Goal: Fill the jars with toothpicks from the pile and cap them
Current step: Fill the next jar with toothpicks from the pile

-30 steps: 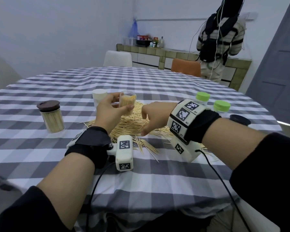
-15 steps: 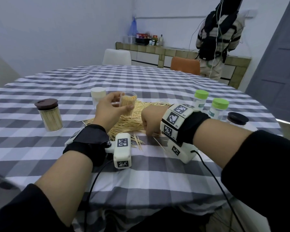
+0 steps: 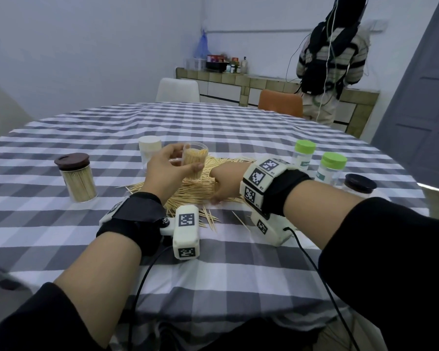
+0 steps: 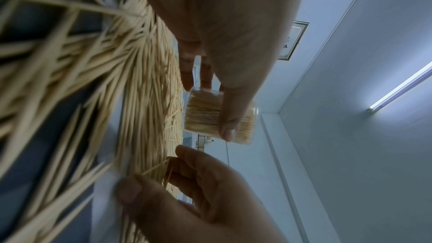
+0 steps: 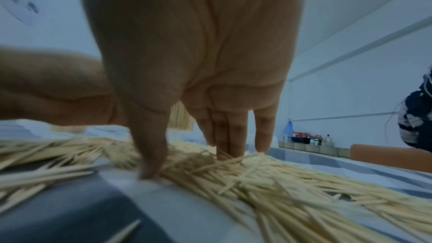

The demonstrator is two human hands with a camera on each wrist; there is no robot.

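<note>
My left hand grips a clear open jar, packed with upright toothpicks, just above the far side of the toothpick pile. In the left wrist view the thumb and fingers of the left hand wrap the jar. My right hand is down in the pile's right part. The right wrist view shows the right hand with thumb and fingertips dug into the pile, pinching a small bunch of toothpicks.
On the checked tablecloth a full brown-lidded jar stands left and a white-lidded jar sits behind my left hand. Two green-capped bottles and a dark-lidded jar stand right. A person stands at the far counter.
My right hand has dropped from above the pile down into it and closed its fingertips on toothpicks. The left hand keeps the jar in the same place.
</note>
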